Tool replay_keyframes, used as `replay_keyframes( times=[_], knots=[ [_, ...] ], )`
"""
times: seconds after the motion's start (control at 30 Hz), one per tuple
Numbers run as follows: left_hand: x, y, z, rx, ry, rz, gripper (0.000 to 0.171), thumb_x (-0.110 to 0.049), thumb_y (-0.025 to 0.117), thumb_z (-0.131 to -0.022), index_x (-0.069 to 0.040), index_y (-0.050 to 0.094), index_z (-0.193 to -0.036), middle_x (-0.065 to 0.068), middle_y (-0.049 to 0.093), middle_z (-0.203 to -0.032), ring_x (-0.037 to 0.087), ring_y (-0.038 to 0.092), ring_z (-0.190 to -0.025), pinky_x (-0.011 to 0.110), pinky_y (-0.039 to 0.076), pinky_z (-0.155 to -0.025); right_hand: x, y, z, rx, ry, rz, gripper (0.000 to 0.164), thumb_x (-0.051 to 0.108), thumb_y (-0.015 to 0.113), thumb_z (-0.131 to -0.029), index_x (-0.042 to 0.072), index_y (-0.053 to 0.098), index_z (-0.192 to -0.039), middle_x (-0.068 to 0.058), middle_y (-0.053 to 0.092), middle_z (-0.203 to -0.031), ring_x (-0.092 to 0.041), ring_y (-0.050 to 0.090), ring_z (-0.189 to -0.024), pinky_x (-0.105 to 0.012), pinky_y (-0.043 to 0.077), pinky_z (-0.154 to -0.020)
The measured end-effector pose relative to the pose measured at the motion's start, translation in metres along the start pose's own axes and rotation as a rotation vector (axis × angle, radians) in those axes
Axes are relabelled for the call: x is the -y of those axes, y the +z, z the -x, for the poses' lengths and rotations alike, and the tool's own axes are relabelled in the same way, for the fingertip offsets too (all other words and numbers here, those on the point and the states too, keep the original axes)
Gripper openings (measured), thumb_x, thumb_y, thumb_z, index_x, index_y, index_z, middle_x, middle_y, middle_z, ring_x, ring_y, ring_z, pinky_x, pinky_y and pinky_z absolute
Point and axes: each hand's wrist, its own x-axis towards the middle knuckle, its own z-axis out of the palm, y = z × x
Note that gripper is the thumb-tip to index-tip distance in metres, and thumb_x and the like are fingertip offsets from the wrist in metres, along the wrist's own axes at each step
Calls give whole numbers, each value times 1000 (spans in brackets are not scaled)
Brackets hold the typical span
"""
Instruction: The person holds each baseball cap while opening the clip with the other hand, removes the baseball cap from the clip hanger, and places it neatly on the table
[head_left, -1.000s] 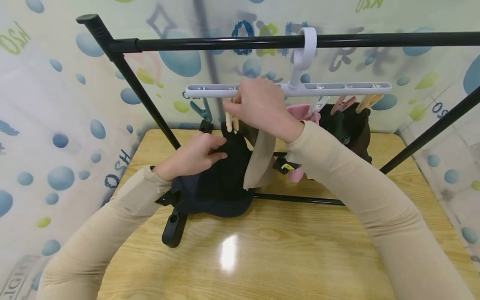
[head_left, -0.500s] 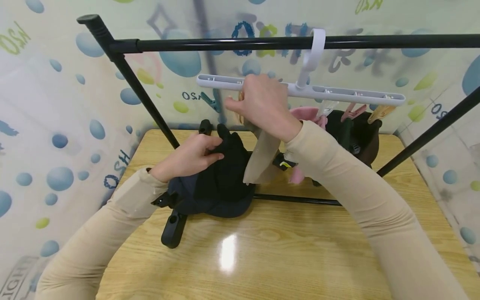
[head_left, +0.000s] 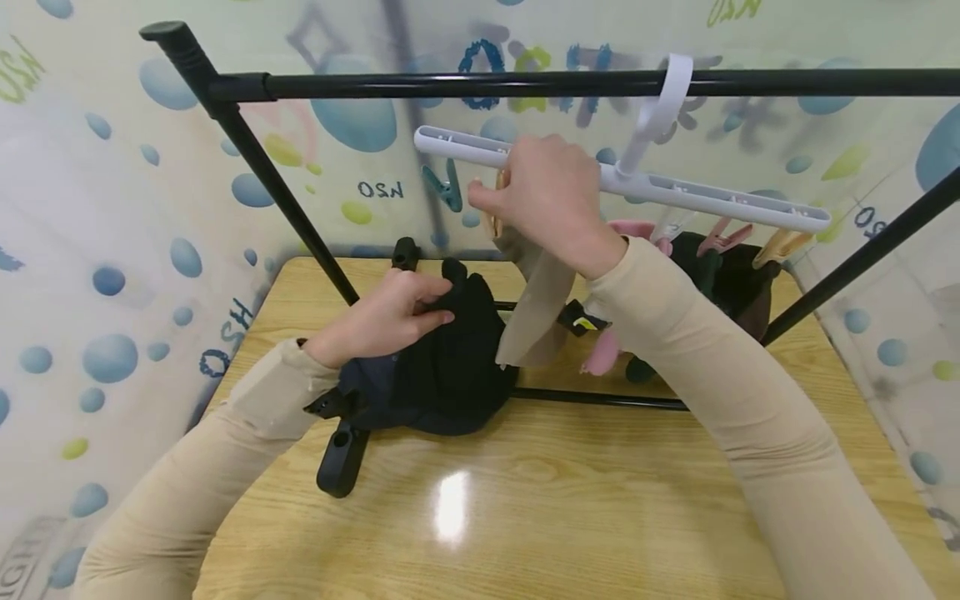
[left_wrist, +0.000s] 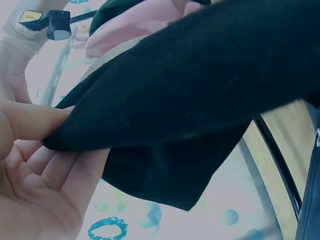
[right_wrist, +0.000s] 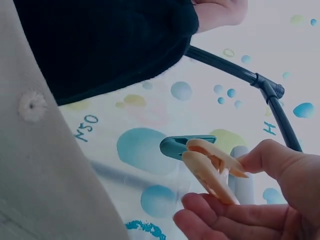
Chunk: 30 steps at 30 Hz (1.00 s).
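My left hand (head_left: 382,317) pinches the edge of a black cloth cap (head_left: 465,358) with a dark navy part, low at the rack's left. In the left wrist view the thumb lies over the cap's edge (left_wrist: 125,110), fingers beneath. My right hand (head_left: 551,200) is at the left half of a white clip hanger (head_left: 712,196). It squeezes a pale orange clothespin (right_wrist: 210,172) between thumb and fingers, and the pin's far ends hold nothing visible. Beside it dangles a teal clothespin (head_left: 444,187). A beige cap (head_left: 536,317) hangs below my right hand; its upper part is hidden.
The hanger hooks over a black rack bar (head_left: 465,86). Pink cloth (head_left: 603,354) and a dark cap (head_left: 738,279) hang from its right half, near pink (head_left: 723,237) and orange (head_left: 783,246) clothespins. Underneath is a wooden table (head_left: 570,492), with a black rack foot (head_left: 341,458) on it.
The hanger has slid right along the bar, its left end rising and right end dropping. My right hand has moved up and right with the clothespin, away from the black cap; my left hand barely moved.
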Motion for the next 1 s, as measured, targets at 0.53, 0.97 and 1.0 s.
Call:
replay_keyframes(
  times=[0.53, 0.97, 1.0],
  knots=[
    [25, 5, 7, 50, -184, 54, 35, 4, 63, -90, -8, 36, -71, -4, 26, -61, 13, 34, -51, 29, 31, -57, -9, 3, 3, -67, -20, -21, 49, 46, 54, -91, 12, 64, -57, -2, 49, -51, -19, 45, -46, -28, 28, -42],
    [61, 9, 41, 106, -480, 122, 28, -1, 60, -93, 5, 47, -116, 11, 58, -70, 18, 50, -53, 31, 40, -55, -6, 3, 3, -85, -24, -39, 47, 46, 54, -91, 12, 69, -62, -3, 52, -54, -20, 49, -50, -30, 32, -45],
    [63, 10, 44, 117, -507, 128, 29, -2, 60, -93, 5, 46, -118, 12, 60, -75, 19, 54, -55, 32, 43, -56, -6, 3, 4, -83, -21, -41, 47, 46, 54, -91, 13, 69, -62, -3, 52, -54, -20, 49, -50, -30, 32, -45]
  ],
)
